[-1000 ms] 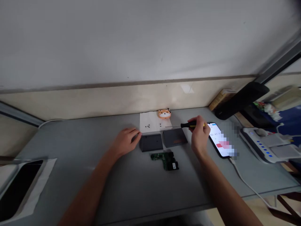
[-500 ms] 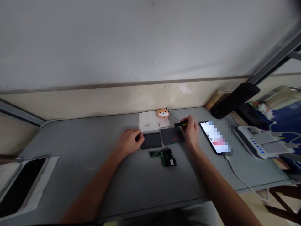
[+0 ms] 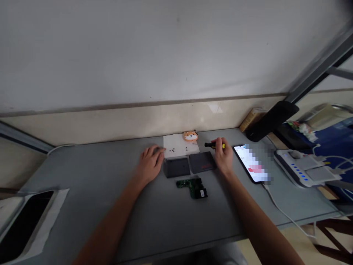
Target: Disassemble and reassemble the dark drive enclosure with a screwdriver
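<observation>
My right hand (image 3: 224,157) is closed round a black and yellow screwdriver (image 3: 211,145), whose thin shaft points left over a sheet of white paper (image 3: 178,141). Several tiny dark screws (image 3: 172,149) lie on that paper. My left hand (image 3: 150,163) rests with fingers spread at the paper's left edge, holding nothing. Just right of it is a dark, shallow casing half (image 3: 178,167). Beside this lies a second dark casing half (image 3: 202,162) with faint red marking, near my right hand. A green circuit board (image 3: 194,187) with a black part sits in front of them.
An orange and white animal-faced case (image 3: 191,136) stands on the paper's back corner. To the right are a lit phone (image 3: 251,163) on a cable, a power strip (image 3: 306,167) and a black cylinder (image 3: 271,121). A dark-screened device (image 3: 26,224) lies at far left.
My left hand has left the casing half's edge and opened out toward the paper. The screwdriver has lifted slightly away from the right casing half, still in my right hand.
</observation>
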{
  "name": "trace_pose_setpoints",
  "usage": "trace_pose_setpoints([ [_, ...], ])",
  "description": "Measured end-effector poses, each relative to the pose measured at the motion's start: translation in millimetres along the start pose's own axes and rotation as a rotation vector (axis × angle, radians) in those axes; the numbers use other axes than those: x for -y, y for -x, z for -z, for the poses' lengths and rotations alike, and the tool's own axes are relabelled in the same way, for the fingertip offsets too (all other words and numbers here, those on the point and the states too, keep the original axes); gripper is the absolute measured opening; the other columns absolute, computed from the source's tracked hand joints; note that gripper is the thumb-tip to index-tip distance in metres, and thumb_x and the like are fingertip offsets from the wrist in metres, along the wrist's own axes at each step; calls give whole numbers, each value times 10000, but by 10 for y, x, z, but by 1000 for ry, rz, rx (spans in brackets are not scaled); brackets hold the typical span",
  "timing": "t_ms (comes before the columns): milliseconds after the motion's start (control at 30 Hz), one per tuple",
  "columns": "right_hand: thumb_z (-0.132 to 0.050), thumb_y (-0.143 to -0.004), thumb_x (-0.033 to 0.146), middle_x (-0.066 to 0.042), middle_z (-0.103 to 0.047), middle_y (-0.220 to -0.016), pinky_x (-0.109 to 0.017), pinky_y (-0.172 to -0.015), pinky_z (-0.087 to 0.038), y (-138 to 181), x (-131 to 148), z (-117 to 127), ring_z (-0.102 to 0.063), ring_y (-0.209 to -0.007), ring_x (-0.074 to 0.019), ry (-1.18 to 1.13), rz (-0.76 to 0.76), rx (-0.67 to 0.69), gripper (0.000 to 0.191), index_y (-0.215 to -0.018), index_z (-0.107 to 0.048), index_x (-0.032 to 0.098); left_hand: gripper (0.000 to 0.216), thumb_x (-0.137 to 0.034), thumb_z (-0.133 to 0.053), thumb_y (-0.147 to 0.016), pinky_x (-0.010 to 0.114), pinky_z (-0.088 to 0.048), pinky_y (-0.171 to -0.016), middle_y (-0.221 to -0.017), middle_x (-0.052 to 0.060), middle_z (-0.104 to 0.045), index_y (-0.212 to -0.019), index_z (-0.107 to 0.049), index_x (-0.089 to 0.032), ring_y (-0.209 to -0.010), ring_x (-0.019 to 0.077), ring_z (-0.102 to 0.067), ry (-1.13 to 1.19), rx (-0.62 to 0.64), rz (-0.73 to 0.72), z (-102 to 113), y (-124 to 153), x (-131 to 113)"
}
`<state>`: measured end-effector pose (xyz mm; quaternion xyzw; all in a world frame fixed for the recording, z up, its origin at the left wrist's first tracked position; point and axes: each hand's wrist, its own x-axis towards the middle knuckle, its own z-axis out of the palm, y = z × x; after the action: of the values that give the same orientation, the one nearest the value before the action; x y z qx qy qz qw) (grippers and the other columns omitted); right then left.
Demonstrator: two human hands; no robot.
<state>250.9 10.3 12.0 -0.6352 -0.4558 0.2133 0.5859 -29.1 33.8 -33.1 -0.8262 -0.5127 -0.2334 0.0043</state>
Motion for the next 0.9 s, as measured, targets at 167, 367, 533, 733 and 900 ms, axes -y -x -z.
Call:
trace_pose_setpoints([
  [167, -414, -890, 694, -26, -649, -659, -305, -651, -432, 18, -34, 29, -576, -639, -181, 110, 72, -4, 539, -739, -618, 219, 408, -346, -345, -1057, 464, -493, -922, -1212, 117, -635, -1261, -691, -278, -1105, 286, -564, 9, -1, 7, -36, 15, 33],
  [367, -410, -898, 675, -48, -683, -682, -317, -651, -441, 6, -80, 54, -586, -631, -188, 154, 120, -24, 523, -719, -603, 223, 429, -377, -336, -1057, 492, -492, -920, -1204, 136, -636, -1254, -704, -280, -1092, 310, -555, 7, 10, 5, -13, 12, 5],
  [533, -405, -916, 604, -57, -679, -691, -333, -678, -439, 0, -101, 70, -595, -659, -199, 190, 153, -63, 467, -707, -590, 229, 404, -359, -356, -1052, 477, -496, -914, -1207, 119, -638, -1274, -691, -311, -1088, 298, -556, -9, -12, -12, -36, 20, 13],
  [733, -421, -924, 564, -43, -656, -673, -326, -666, -426, 8, -71, 71, -575, -638, -187, 197, 169, -107, 444, -691, -591, 227, 405, -344, -350, -1052, 486, -495, -896, -1222, 130, -638, -1272, -686, -295, -1095, 308, -565, -27, -5, -12, -32, 17, 17],
  [900, -435, -936, 566, -21, -623, -636, -311, -622, -402, 24, 28, 116, -553, -620, -177, 107, 161, -193, 475, -699, -639, 210, 344, -311, -395, -1038, 437, -494, -888, -1116, 114, -676, -1178, -703, -251, -1039, 272, -604, 34, -31, -75, 75, -11, -62],
])
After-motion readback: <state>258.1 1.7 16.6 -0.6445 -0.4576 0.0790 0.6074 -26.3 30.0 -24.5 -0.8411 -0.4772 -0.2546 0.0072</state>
